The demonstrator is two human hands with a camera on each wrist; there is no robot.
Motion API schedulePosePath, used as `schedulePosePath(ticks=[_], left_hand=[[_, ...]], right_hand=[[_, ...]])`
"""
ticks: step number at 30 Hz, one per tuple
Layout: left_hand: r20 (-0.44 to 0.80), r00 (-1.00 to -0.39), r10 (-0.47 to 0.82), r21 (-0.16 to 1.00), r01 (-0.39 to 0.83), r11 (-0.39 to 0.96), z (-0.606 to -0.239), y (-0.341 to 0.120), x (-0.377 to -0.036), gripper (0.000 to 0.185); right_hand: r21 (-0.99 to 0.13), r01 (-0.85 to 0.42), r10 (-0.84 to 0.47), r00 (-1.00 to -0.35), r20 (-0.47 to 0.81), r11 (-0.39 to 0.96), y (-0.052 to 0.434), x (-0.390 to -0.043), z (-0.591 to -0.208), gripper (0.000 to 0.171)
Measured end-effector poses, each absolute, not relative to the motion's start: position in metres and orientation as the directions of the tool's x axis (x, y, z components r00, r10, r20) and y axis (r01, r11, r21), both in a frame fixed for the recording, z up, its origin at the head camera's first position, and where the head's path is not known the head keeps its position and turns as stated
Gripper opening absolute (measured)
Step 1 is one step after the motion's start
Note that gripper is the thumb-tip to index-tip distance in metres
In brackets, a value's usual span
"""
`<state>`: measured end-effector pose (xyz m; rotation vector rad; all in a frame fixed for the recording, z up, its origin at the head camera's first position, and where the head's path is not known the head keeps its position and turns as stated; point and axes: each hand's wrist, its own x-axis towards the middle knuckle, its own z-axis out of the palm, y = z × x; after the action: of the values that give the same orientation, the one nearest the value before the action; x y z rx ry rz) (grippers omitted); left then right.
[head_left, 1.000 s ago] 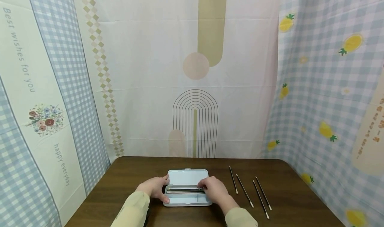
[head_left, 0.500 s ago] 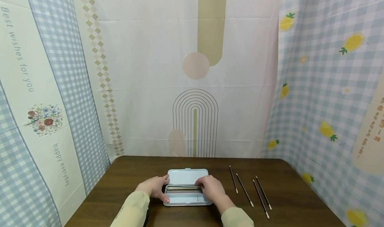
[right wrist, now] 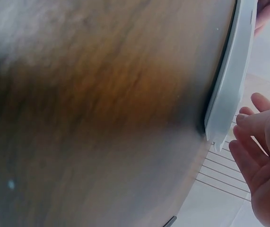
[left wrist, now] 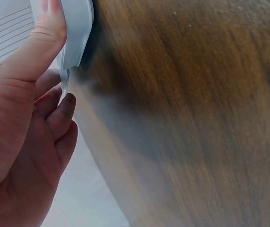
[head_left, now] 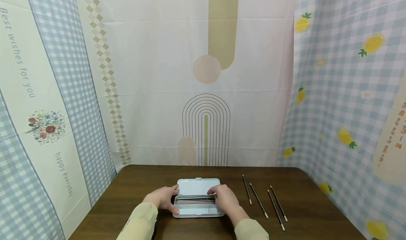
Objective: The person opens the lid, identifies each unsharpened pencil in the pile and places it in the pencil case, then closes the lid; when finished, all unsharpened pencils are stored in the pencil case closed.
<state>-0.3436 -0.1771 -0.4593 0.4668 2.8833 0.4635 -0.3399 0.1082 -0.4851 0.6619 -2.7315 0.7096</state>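
Note:
A pale blue case [head_left: 199, 211] lies open on the brown table [head_left: 142, 183], its lid [head_left: 198, 186] tipped back. Several thin dark sticks [head_left: 194, 200] lie along its tray. My left hand [head_left: 175, 198] grips the case's left end, and in the left wrist view the thumb [left wrist: 45, 33] presses on the case rim [left wrist: 78, 33]. My right hand [head_left: 213, 194] rests on the case's right end, covering the sticks' right tips. In the right wrist view its fingers [right wrist: 253, 127] are loosely straight beside the case edge [right wrist: 229, 80], holding nothing.
Several more dark sticks with white tips [head_left: 259, 201] lie side by side on the table to the right of the case. Printed cloth walls [head_left: 206, 92] close in the table at the back and both sides.
My right hand has slid a little to the left and away from me over the sticks in the tray. The left hand and the case have stayed put.

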Motion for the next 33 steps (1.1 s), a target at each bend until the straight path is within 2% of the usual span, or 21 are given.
schedulePosePath(ticks=[10, 20, 26, 33], left_hand=[[-0.133, -0.935, 0.328, 0.328, 0.27, 0.905, -0.459, -0.177, -0.345, 0.088], [-0.122, -0.93, 0.346, 0.373, 0.28, 0.885, -0.461, -0.179, -0.344, 0.087], [-0.093, -0.921, 0.379, 0.411, 0.311, 0.857, -0.465, -0.181, -0.345, 0.087], [-0.062, -0.906, 0.418, 0.424, 0.356, 0.833, -0.465, -0.184, -0.343, 0.09]], right_hand=[[-0.425, -0.464, -0.355, -0.881, 0.312, 0.777, 0.112, -0.343, -0.486, 0.037], [-0.469, -0.467, -0.347, -0.881, 0.322, 0.749, 0.118, -0.345, -0.493, 0.034], [-0.572, -0.444, -0.309, -0.895, 0.322, 0.69, 0.126, -0.346, -0.493, 0.044], [-0.754, -0.294, -0.168, -0.956, 0.241, 0.588, 0.14, -0.35, -0.495, 0.049]])
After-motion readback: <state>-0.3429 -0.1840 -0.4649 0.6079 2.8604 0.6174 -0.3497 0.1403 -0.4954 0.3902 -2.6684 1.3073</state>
